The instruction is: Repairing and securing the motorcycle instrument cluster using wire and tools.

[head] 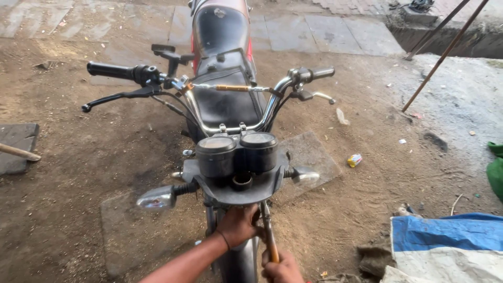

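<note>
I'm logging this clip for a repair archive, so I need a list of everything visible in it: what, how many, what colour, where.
Motorcycle: one, black and red, centre, front end facing the camera.
Gauges: two, black, round, below the handlebar.
Turn signals: two, clear-lensed, either side of the gauges.
Tool: one, metal shaft with orange-brown handle, under the gauge bracket.
Tarp: one, blue and white, lower right.
Small can: one, yellow, on the dirt at right.
Rods: two, rusty, leaning at upper right.
Left hand: gripping the front just beneath the bracket.
Right hand: holding the tool's handle.
</note>
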